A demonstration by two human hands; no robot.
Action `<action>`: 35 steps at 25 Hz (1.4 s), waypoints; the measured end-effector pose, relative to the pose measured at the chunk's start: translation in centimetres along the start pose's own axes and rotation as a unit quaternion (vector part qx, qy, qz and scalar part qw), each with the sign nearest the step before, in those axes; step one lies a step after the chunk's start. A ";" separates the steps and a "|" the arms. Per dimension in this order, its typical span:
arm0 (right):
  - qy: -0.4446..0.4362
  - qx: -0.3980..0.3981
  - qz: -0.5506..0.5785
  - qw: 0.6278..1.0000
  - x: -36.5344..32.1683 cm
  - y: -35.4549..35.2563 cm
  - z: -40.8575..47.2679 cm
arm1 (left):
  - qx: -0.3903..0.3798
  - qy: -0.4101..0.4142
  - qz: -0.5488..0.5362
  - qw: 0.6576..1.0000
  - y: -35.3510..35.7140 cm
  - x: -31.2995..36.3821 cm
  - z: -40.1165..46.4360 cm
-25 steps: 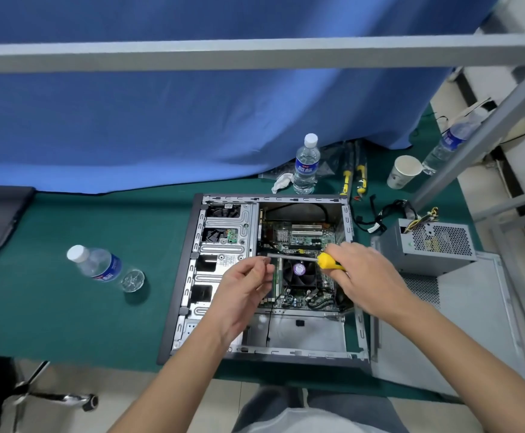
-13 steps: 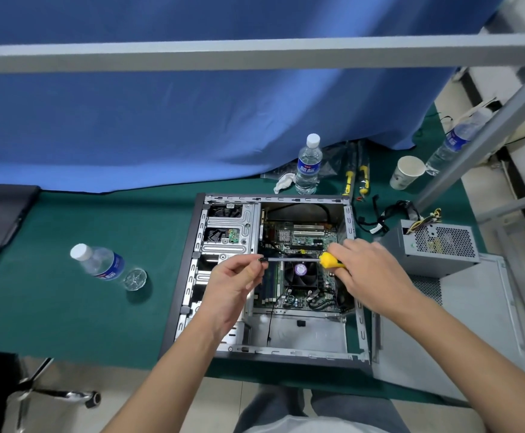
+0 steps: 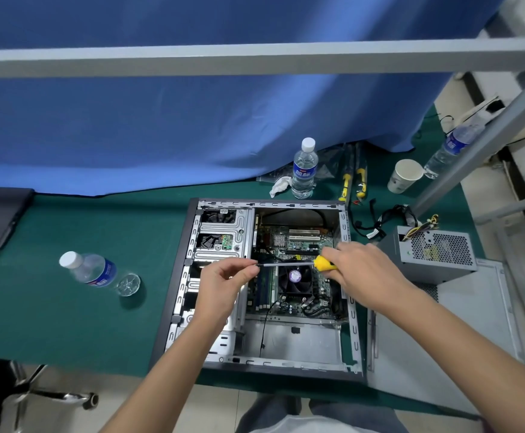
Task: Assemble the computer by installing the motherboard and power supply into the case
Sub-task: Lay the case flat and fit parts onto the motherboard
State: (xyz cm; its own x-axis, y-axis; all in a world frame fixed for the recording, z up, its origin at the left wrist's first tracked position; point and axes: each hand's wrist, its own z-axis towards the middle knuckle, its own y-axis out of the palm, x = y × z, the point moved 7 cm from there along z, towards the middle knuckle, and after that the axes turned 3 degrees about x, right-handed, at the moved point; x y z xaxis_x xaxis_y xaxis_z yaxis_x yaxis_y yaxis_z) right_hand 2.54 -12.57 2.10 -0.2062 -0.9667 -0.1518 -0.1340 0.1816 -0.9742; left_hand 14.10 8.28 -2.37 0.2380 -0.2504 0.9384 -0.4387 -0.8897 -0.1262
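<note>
An open computer case [image 3: 173,289] lies flat on the green table. The motherboard [image 3: 298,242] with its black CPU fan [image 3: 295,278] sits inside the case. A grey power supply [image 3: 433,254] stands outside the case, to its right, with cables trailing behind it. My right hand [image 3: 367,273] grips the yellow handle of a screwdriver [image 3: 289,263], held level above the board. My left hand [image 3: 223,285] pinches the tip end of its shaft; whether a screw is there is too small to tell.
One water bottle [image 3: 91,270] lies on its side at the left, another bottle [image 3: 304,170] stands behind the case. A paper cup [image 3: 403,176], yellow-handled tools [image 3: 353,182] and a crumpled tissue [image 3: 281,185] lie at the back. The case side panel [image 3: 461,332] lies at the right.
Both hands have shifted slightly left together, still holding the screwdriver level over the board. My left fingers now pinch nearer its tip.
</note>
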 end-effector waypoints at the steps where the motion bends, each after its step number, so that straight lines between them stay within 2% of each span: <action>1: -0.002 -0.008 0.002 1.000 0.2 0.1 0.2 | 0.004 -0.005 0.003 1.000 0.2 -0.1 0.1; 6: -0.021 -0.052 0.015 0.998 1.4 0.6 0.9 | 0.004 0.020 0.082 0.996 1.3 -0.2 1.2; 10: -0.051 -0.068 -0.008 0.996 1.9 0.2 2.1 | -0.029 -0.008 0.164 0.986 2.2 -1.2 2.2; 14: -0.040 -0.154 0.069 0.985 3.0 -0.1 3.5 | -0.086 0.002 0.301 0.950 3.9 -2.1 2.8; 18: -0.005 -0.142 0.178 0.974 5.7 -2.2 4.9 | -0.145 0.020 0.388 0.910 6.9 -2.2 4.0; 25: 0.071 -0.059 0.369 0.925 8.2 -3.4 6.3 | -0.095 0.038 0.362 0.927 10.2 -3.6 6.5; 28: 0.090 -0.071 0.365 0.924 8.3 -2.2 6.8 | -0.022 0.045 0.343 0.938 10.5 -4.7 7.7; 31: 0.117 -0.016 0.386 0.915 8.3 -1.7 7.2 | 0.027 0.031 0.304 0.952 10.9 -5.8 9.3; 35: 0.132 0.043 0.392 0.909 7.8 -0.7 8.1 | 0.045 0.004 0.275 0.960 11.5 -7.4 11.4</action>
State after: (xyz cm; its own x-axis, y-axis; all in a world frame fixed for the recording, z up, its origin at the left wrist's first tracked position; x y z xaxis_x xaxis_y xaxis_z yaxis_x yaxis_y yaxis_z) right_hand 8.93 -21.70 0.25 -0.4324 -0.4664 -0.7717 0.2290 0.7710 -0.5943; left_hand 17.18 -4.43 -14.40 -0.0153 -0.6892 0.7244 -0.4199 -0.6530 -0.6303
